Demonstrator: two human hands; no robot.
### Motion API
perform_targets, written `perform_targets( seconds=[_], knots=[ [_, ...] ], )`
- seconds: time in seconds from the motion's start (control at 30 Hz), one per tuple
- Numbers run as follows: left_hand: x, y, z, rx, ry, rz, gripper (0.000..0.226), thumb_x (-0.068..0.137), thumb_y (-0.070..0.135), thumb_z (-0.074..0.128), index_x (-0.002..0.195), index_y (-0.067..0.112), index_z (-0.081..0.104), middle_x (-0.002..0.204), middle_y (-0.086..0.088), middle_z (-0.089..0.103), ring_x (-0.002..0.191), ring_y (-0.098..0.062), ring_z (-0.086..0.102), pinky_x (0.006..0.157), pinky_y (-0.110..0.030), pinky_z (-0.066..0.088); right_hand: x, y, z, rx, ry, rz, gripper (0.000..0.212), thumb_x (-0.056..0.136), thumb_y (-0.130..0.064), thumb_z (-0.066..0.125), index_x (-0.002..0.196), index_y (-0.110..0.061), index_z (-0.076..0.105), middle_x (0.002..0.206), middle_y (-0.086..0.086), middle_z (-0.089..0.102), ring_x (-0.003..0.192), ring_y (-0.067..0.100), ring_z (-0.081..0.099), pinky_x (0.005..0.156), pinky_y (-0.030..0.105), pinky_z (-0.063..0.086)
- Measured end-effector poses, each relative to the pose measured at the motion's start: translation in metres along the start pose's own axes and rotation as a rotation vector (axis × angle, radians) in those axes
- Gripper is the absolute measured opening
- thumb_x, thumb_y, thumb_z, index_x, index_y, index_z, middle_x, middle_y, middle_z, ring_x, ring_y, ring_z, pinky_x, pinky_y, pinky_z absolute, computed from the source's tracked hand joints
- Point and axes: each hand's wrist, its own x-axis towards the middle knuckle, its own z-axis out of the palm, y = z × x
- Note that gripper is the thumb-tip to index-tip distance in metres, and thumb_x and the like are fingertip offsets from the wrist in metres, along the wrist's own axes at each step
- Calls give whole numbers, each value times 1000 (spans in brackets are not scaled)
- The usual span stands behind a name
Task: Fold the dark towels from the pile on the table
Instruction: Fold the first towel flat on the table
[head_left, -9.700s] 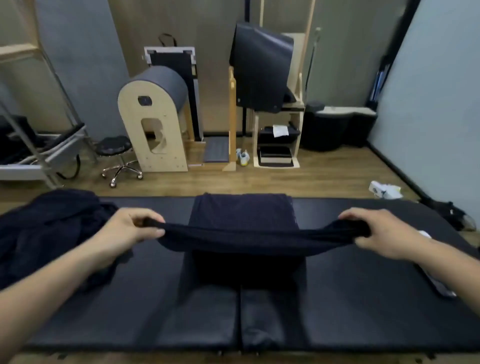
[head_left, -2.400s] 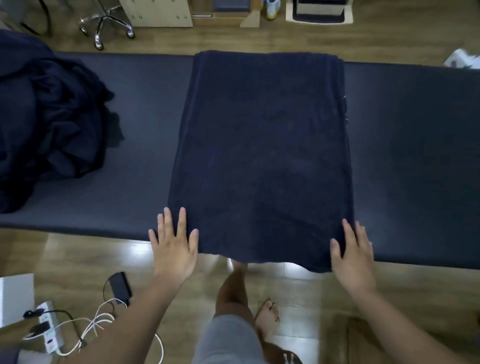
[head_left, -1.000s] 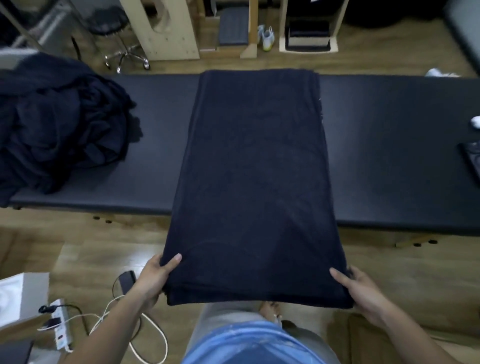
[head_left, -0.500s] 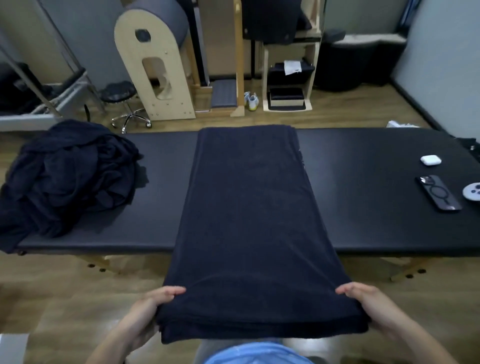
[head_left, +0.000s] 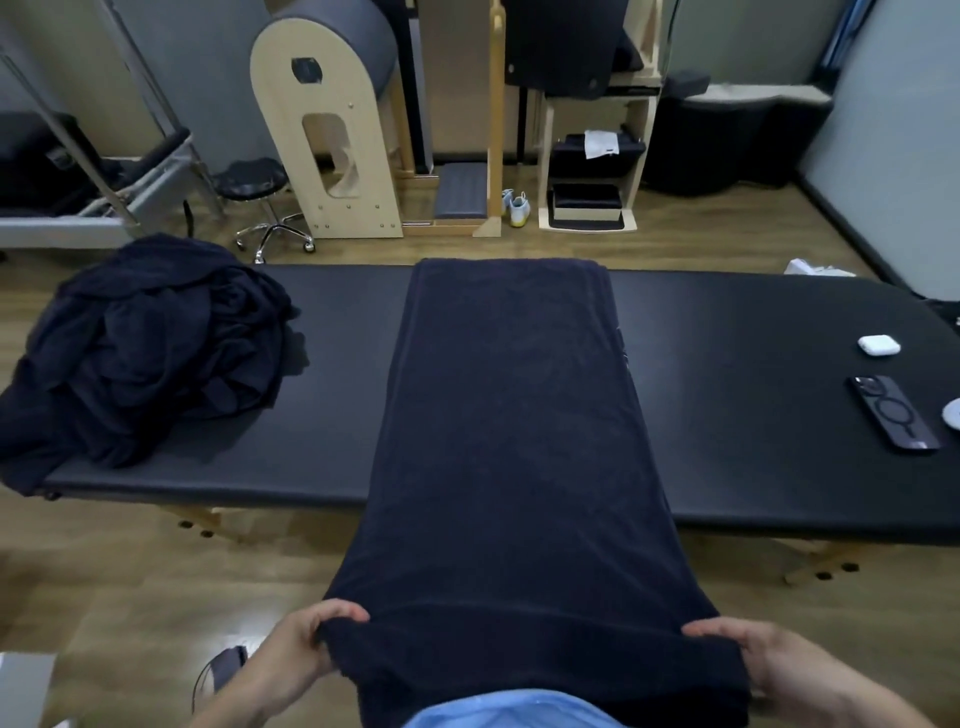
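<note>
Black padding of the table (head_left: 753, 415) is lying under a long dark towel (head_left: 514, 441) whose near corners the left hand (head_left: 301, 652) and right hand (head_left: 769, 660) are pinching, fingers curling beneath unseen, while the pile (head_left: 145, 353) is slumping left, partly cropped.

towel (head_left: 511, 441) across table (head_left: 753, 415) centre, pile (head_left: 145, 348) left, phone (head_left: 894, 413) right

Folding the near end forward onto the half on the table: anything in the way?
Nothing visible. The left hand and right hand grip the near corners of the towel; its half on the table is bare on top. The pile lies apart to the left, the phone and earbud case to the right.
</note>
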Motion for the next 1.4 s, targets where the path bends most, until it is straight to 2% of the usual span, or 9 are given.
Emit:
perform_targets(
  seconds=[0.2, 0.33, 0.47, 0.67, 0.8, 1.03, 1.2, 1.3, 1.4],
  knots=[
    [5, -3, 1, 10, 74, 40, 40, 71, -29, 67, 74, 9, 81, 95, -18, 67, 86, -30, 66, 68, -21, 55, -15, -4, -2, -463, 15, -132, 24, 74, -14, 77, 89, -33, 80, 97, -1, 77, 88, 9, 69, 76, 31, 52],
    [16, 14, -16, 84, 2, 63, 35, 73, -17, 74, 82, 15, 83, 134, -3, 44, 128, -19, 48, 94, -28, 47, -21, -38, -2, -571, 60, -108, 22, 78, -32, 76, 100, -30, 73, 87, -12, 74, 73, 0, 64, 61, 19, 50],
    [50, 83, -29, -2, -80, 146, 29, 76, 14, 73, 105, 17, 76, 127, 7, 66, 118, -12, 59, 93, -21, 45, -10, -99, -13, -365, 130, -356, 13, 87, -7, 72, 97, -16, 73, 79, -16, 74, 59, -11, 61, 56, 4, 44],
    [155, 154, -36, -518, 131, 94, 43, 107, 41, 31, 124, 14, 60, 110, -4, 74, 105, -20, 69, 86, -35, 50, 64, -191, -2, 105, 287, -460, 28, 97, -27, 59, 122, -13, 60, 113, 4, 68, 91, 19, 62, 69, 32, 44],
    [193, 136, -15, -184, 49, -168, 29, 96, 45, 58, 108, 18, 63, 109, -2, 73, 98, -18, 69, 76, -31, 51, 122, -176, 19, 16, 316, -240, 58, 76, -46, 79, 121, -14, 59, 106, 0, 69, 91, 16, 65, 79, 36, 53],
    [212, 132, -2, -160, 125, -98, 14, 90, 12, 70, 103, 17, 72, 100, 4, 77, 96, -17, 72, 83, -34, 57, 148, -176, 18, 12, 480, -123, 15, 88, -18, 72, 101, -12, 71, 101, 10, 74, 92, 31, 69, 91, 50, 55],
    [224, 144, -16, -606, -8, -44, 38, 76, 25, 78, 108, 11, 64, 119, -6, 70, 106, -15, 68, 93, -31, 53, 134, -216, 2, 251, 369, -256, 21, 89, -1, 61, 103, -12, 70, 100, 8, 76, 87, 17, 73, 71, 29, 61],
    [224, 131, -20, -421, -98, -216, 78, 51, 53, 92, 113, 11, 68, 120, -9, 71, 112, -25, 68, 92, -38, 54, 144, -200, 13, 196, 286, -52, 27, 86, -29, 70, 111, -16, 70, 101, 8, 77, 93, 27, 73, 85, 43, 58],
    [227, 128, -29, -347, -119, -209, 78, 47, 49, 94, 112, 12, 72, 115, -10, 73, 112, -30, 67, 93, -42, 54, 146, -183, 14, 110, 285, 17, 41, 81, -38, 72, 115, -17, 69, 100, 6, 77, 94, 27, 74, 94, 47, 54]
  ],
)
